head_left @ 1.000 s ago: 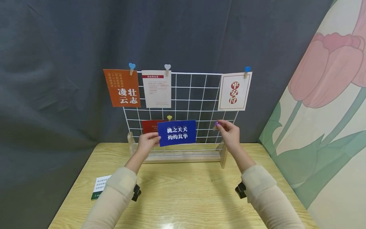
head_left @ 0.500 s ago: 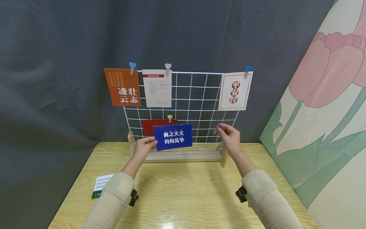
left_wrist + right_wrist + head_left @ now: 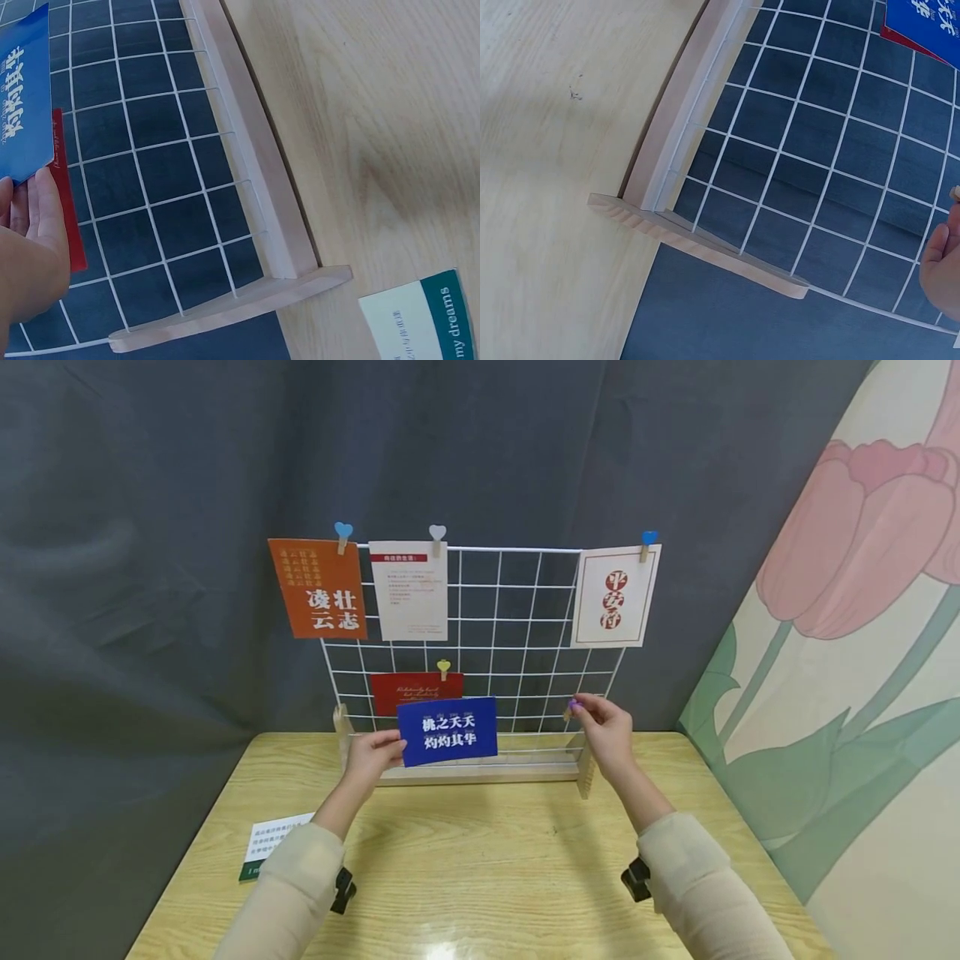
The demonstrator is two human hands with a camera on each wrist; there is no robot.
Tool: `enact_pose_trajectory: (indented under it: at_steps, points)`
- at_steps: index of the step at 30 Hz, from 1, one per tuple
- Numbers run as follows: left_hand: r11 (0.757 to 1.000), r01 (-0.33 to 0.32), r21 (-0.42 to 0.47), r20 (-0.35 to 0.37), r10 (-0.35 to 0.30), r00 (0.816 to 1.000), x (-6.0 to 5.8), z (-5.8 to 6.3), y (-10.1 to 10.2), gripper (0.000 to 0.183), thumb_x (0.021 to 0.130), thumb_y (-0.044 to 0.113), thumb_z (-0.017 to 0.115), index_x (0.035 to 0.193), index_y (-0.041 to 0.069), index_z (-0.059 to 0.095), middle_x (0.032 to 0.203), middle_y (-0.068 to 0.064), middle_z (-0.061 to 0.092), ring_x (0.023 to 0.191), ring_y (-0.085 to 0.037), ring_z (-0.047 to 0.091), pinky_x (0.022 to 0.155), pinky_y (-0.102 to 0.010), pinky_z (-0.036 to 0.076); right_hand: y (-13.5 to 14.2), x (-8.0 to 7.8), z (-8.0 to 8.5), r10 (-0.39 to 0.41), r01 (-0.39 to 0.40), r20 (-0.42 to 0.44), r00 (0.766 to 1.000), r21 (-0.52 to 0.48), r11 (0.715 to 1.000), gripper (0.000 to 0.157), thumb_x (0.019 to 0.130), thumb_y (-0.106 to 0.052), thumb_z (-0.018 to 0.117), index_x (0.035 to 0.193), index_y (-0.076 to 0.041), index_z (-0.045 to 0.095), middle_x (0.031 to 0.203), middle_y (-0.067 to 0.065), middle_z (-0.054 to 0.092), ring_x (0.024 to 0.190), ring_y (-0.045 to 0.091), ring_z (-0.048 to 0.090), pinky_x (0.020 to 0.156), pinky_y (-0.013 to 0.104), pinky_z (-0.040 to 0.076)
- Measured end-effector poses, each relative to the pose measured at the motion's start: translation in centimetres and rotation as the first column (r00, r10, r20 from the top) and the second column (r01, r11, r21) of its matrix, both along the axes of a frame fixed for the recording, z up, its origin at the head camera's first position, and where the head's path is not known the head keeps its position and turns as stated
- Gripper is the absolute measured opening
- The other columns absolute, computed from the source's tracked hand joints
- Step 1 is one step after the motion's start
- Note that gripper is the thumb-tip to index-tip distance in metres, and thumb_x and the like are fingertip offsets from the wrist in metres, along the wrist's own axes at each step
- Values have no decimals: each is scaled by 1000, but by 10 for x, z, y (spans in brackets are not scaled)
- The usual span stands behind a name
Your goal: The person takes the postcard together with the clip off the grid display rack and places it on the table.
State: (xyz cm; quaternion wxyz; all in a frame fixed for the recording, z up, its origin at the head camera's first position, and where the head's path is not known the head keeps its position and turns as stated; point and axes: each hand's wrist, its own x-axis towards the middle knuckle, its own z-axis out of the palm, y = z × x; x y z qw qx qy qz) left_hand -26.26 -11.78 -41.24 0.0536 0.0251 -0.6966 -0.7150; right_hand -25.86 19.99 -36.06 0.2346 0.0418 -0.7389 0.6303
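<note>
My left hand pinches the left edge of a blue card with white characters, tilted slightly in front of the white wire grid. Behind it, partly covered, a red card hangs from a yellow heart clip. Between thumb and fingertips, my right hand pinches a small wooden clothespin with a purple top, near the grid's right side. In the left wrist view the blue card shows at the left edge, fingers at its corner. Only part of my right hand enters the right wrist view.
On the grid's top bar hang an orange card, a white text card and a white card with red circles, each under a heart clip. A white-and-green card lies on the wooden table, partly behind the left sleeve.
My left hand has moved the blue card down and a little left, uncovering more of the red card. My right hand has lowered slightly with the clothespin.
</note>
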Motion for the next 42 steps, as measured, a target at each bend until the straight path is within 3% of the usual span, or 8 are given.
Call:
enact_pose_trajectory:
  at_steps: [12, 23, 33, 37, 38, 39, 42]
  points:
    - [1000, -4, 26, -9, 4, 1000, 8, -14, -5, 24, 76, -11, 56, 98, -20, 53, 76, -13, 61, 56, -11, 56, 58, -27, 51, 3, 5, -15, -4, 4, 18, 1000, -13, 1000, 19, 78, 8, 56, 96, 14, 57, 92, 29, 56, 67, 4, 55, 65, 13, 45]
    - [1000, 1, 18, 8, -1, 1000, 12, -25, -11, 23, 76, -12, 56, 97, -21, 53, 76, -12, 60, 56, -11, 56, 59, -30, 51, 8, 8, -29, 4, -3, 26, 1000, -44, 999, 18, 78, 12, 55, 95, 14, 56, 89, 26, 57, 68, 5, 57, 68, 17, 47]
    - [1000, -1, 11, 35, 1, 999, 21, -30, -17, 25, 76, -11, 56, 99, -21, 51, 75, -9, 59, 57, -12, 56, 59, -28, 51, 11, 14, -35, -5, 6, 32, 999, -20, 1000, 17, 78, 11, 55, 95, 14, 57, 88, 26, 58, 70, 13, 59, 67, 16, 47]
    - [1000, 14, 16, -20, -13, 1000, 25, -36, -21, 23, 76, -6, 59, 94, -20, 54, 75, -10, 58, 57, -11, 56, 58, -27, 51, 13, 16, -37, -13, 14, 41, 999, -21, 1000, 18, 78, 11, 55, 95, 14, 57, 89, 26, 58, 69, 7, 57, 67, 15, 46]
    - [997, 54, 45, -76, -51, 996, 21, -47, -25, 21, 76, -3, 62, 92, -16, 58, 75, -8, 59, 57, -10, 56, 56, -26, 51, 13, 16, -38, -16, 17, 41, 999, -23, 1000, 18, 78, 11, 55, 95, 15, 56, 89, 26, 58, 69, 7, 57, 67, 15, 46]
    - [997, 59, 47, -92, -54, 994, 22, -48, -26, 20, 75, -2, 62, 91, -15, 59, 74, -7, 59, 57, -10, 56, 55, -25, 51, 14, 17, -38, -17, 18, 42, 999, -25, 1000, 18, 78, 11, 55, 95, 15, 56, 89, 26, 58, 69, 6, 56, 67, 14, 46]
    - [998, 55, 43, -89, -51, 995, 24, -52, -28, 19, 74, -2, 64, 90, -13, 60, 74, -8, 60, 57, -11, 56, 55, -25, 51, 15, 18, -41, -13, 15, 44, 999, -42, 999, 18, 77, 11, 55, 95, 15, 56, 91, 28, 57, 69, 5, 56, 66, 14, 46]
